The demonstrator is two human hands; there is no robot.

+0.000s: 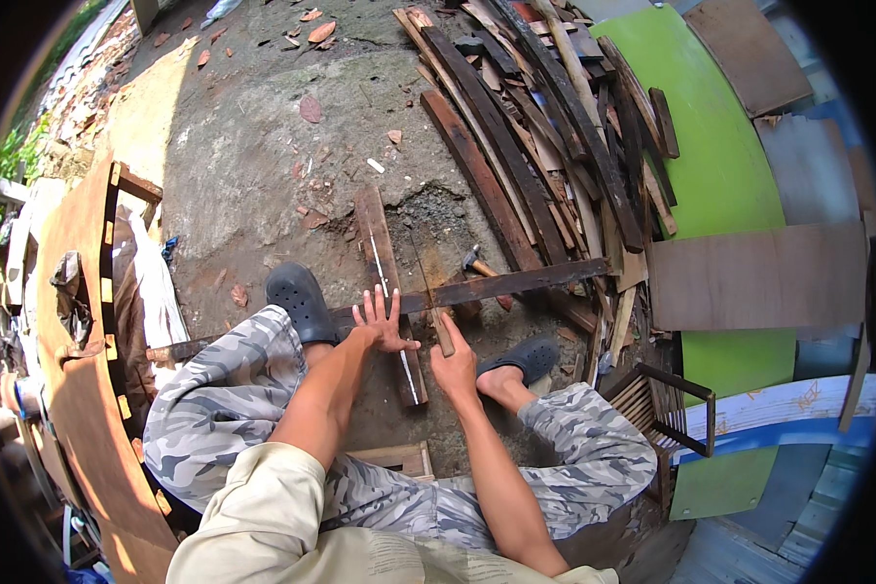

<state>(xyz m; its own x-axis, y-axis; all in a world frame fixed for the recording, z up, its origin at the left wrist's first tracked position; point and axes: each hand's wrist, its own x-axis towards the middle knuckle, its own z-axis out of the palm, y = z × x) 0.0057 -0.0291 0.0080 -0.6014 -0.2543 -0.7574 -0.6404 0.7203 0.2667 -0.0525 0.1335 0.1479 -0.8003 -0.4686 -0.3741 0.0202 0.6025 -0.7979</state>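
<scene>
A long dark wooden plank (526, 280) lies crosswise in front of me, over a shorter board (378, 243) with a white stripe. My left hand (387, 326) presses down on the plank where the two cross, its fingers spread. In my right hand (451, 355) is the wooden handle of a handsaw (444, 333), with the fingers closed around it. Its thin blade points away from me and crosses the plank just right of my left hand. How deep the blade sits in the wood I cannot tell. Beyond the plank lies a hammer (479, 263) with an orange-brown head end.
A heap of old planks (545, 146) fills the far right, beside green and brown panels (720, 127). My feet in dark clogs (300, 297) flank the work. A slatted wooden crate (664, 409) stands at right, and a long brown board (78, 282) leans at left.
</scene>
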